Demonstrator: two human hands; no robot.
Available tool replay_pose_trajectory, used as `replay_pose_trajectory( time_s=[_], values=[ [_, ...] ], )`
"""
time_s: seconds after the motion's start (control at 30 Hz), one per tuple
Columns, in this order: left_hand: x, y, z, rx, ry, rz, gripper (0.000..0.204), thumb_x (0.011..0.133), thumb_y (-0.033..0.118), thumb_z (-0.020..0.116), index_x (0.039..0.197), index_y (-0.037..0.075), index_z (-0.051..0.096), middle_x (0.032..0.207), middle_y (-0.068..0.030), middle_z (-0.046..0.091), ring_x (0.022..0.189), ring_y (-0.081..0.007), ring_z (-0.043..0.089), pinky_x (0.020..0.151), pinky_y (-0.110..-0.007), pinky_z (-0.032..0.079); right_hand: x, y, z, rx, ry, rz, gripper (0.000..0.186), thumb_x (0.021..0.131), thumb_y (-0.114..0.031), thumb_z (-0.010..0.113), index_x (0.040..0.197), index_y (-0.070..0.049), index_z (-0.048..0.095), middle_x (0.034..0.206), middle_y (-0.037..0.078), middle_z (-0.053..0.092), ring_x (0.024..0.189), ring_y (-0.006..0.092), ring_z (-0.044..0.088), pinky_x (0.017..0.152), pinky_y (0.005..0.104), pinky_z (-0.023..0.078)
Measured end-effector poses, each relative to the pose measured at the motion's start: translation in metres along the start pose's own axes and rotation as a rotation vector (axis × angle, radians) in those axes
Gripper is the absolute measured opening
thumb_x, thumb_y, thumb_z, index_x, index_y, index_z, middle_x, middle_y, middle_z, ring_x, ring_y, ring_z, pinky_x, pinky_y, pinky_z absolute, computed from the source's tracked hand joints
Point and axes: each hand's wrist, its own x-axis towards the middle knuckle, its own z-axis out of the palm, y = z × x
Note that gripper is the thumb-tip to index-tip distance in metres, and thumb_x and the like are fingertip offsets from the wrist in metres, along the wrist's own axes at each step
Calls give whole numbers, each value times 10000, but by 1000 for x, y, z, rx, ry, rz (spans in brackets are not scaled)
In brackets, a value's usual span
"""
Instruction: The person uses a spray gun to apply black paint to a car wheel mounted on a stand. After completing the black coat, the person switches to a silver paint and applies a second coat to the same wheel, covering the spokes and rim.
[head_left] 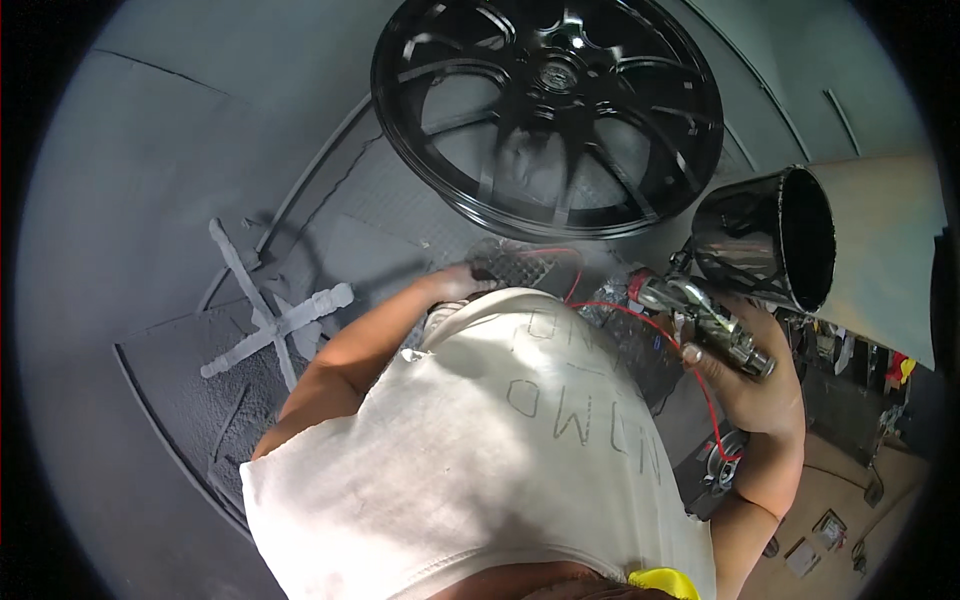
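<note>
Near glossy black wheel [557, 76], right hand [752, 385] gripping spray gun [706, 316], left hand [455, 283], grip unclear

A glossy black wheel [558, 90] sits near twelve o'clock, its face turned to view and its upper edge cut off by the frame. Paired slim spokes fan out from a round centre cap; pale light glints along them and the rim. At three o'clock is a metallic spray gun [705, 315], its red-ringed front end aimed toward ten o'clock. Its shiny black cup [738, 242] lies tipped, open mouth facing three o'clock.
</note>
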Motion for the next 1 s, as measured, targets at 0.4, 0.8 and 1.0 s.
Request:
replay_pose_trajectory(
  time_s=[0.4,0.8,1.0],
  values=[
    [47,26,18,-1708,307,56,186,922,-27,412,1060,-93,518,1024,-204,652,930,-270,691,804,-329,612,42,-52,-6,32,-22,-149,395,833,-127,731,1175,38,620,858,111,636,760,173,583,725,296,457],
    [56,1,4,-1694,253,7,232,895,-44,422,1083,-51,557,1029,-167,683,902,-235,701,753,-317,603,71,-49,-45,-48,342,-14,369,899,-112,639,1243,9,584,752,-22,569,640,54,515,529,206,397],
    [45,-1,-14,-1637,319,-21,207,919,-46,408,1052,-47,567,974,-142,663,834,-217,677,771,-323,613,69,-56,-5,133,218,-22,194,910,-200,660,943,-27,577,701,11,598,528,47,484,453,195,360]
  ],
)
